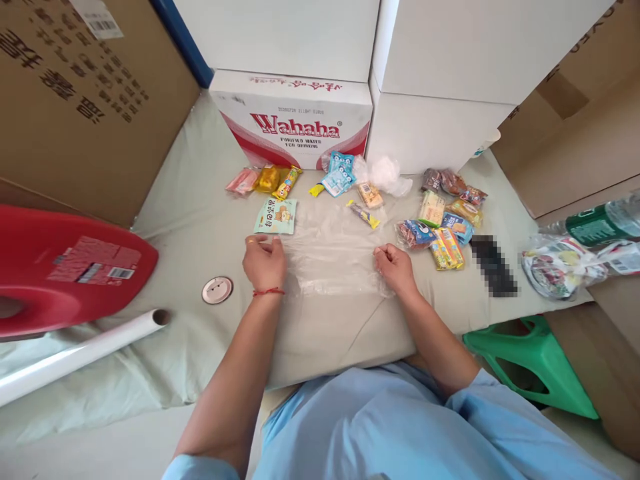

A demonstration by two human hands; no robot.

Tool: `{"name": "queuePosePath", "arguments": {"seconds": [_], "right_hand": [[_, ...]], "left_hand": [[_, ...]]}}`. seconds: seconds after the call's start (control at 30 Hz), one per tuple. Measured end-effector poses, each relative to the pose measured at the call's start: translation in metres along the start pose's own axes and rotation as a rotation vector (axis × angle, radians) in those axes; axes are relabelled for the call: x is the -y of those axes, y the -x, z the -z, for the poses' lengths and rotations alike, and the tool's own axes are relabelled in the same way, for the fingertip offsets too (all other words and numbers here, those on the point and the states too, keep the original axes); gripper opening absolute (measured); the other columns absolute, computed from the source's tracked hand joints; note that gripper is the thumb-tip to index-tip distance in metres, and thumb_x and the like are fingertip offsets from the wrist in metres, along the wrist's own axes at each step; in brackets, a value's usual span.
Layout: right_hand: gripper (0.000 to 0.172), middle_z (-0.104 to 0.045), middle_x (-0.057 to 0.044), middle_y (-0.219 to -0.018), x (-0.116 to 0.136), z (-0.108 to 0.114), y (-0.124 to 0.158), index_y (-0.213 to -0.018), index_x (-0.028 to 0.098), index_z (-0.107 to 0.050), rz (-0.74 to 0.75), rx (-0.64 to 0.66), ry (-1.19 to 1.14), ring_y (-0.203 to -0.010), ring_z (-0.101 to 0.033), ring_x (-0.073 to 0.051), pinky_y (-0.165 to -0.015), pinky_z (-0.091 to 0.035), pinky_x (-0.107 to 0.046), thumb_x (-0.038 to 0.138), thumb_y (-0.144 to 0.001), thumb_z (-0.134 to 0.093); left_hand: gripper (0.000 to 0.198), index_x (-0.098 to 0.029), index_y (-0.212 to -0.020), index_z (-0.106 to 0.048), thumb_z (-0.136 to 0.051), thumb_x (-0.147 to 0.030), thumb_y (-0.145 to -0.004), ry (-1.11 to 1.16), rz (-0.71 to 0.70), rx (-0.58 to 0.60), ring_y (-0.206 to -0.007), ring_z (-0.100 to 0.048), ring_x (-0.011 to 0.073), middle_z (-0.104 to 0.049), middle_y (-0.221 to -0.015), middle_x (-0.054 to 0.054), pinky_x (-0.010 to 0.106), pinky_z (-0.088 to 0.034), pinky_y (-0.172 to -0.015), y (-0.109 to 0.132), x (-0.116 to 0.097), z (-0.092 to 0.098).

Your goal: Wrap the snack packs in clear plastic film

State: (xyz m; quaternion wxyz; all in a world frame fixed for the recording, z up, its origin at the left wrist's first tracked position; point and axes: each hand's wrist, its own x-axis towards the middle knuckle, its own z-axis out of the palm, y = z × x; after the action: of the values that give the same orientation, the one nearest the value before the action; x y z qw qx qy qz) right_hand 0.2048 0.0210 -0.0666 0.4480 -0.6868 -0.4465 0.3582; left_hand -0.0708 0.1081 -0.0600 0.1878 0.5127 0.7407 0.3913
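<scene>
A clear plastic bag (333, 257) lies spread flat on the cloth in front of me. My left hand (265, 263), with a red string on its wrist, is closed at the bag's left edge. On the opposite edge, my right hand (395, 267) pinches the plastic between curled fingers. Just beyond my left fingers is a pale green snack packet (275, 217). A yellow-and-purple wrapped snack (363, 214) and a small biscuit pack (370, 195) rest near the bag's far right corner. Blue snack packets (340, 177) lie behind it, beside crumpled clear plastic (387, 175).
A Wahaha water carton (300, 123) stands at the back. Assorted snacks (445, 213) cluster right, near a blurred dark object (494, 267) and a bottle (605, 221). Left are a round badge (217, 290), a white tube (85, 353) and a red container (75, 267). A green stool (540, 360) stands below.
</scene>
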Motion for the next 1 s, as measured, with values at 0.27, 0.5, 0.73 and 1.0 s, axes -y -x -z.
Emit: {"name": "queuePosePath", "arguments": {"seconds": [0.27,0.5,0.73,1.0], "right_hand": [[0.034,-0.056,0.003,-0.06,-0.007,0.01,-0.003,-0.078,0.022,-0.06,-0.03,0.047,0.023,-0.052,-0.046,-0.014,-0.05,-0.034,-0.026,0.053,-0.091,-0.059],[0.035,-0.069,-0.006,-0.086,-0.002,0.056,-0.003,-0.103,0.018,-0.069,0.133,-0.176,0.359,-0.066,-0.057,-0.018,-0.07,-0.05,-0.034,0.049,-0.087,-0.064],[0.026,-0.069,-0.011,-0.106,0.061,0.014,0.017,-0.117,0.022,-0.07,0.518,-0.016,0.499,-0.093,-0.065,-0.025,-0.091,-0.055,-0.044,0.032,-0.101,-0.052],[0.059,-0.042,-0.015,-0.166,0.036,-0.097,0.069,-0.157,0.016,-0.045,0.854,0.699,0.651,-0.159,-0.027,-0.027,-0.13,-0.025,-0.052,0.042,-0.105,-0.053]], "left_hand": [[0.028,-0.022,-0.115,-0.068,-0.05,-0.037,-0.1,-0.221,-0.663,0.288,-0.124,-0.059,0.0328,-0.072,-0.117,0.015,0.058,-0.031,-0.115,0.045,-0.001,0.013],[0.057,-0.026,-0.157,-0.045,-0.039,-0.045,-0.104,-0.42,-0.691,0.533,-0.156,-0.035,0.0351,-0.039,-0.167,0.017,0.07,-0.015,-0.124,0.061,0.019,0.023],[0.058,-0.022,-0.159,-0.042,-0.041,-0.043,-0.104,-0.424,-0.633,0.509,-0.155,-0.036,0.0373,-0.038,-0.167,0.019,0.075,-0.014,-0.123,0.085,0.014,0.028],[0.047,-0.021,-0.145,-0.054,-0.038,-0.024,-0.101,-0.202,-0.513,0.308,-0.154,-0.038,0.0326,-0.056,-0.152,0.017,0.062,-0.037,-0.122,0.095,0.045,0.065]]}}
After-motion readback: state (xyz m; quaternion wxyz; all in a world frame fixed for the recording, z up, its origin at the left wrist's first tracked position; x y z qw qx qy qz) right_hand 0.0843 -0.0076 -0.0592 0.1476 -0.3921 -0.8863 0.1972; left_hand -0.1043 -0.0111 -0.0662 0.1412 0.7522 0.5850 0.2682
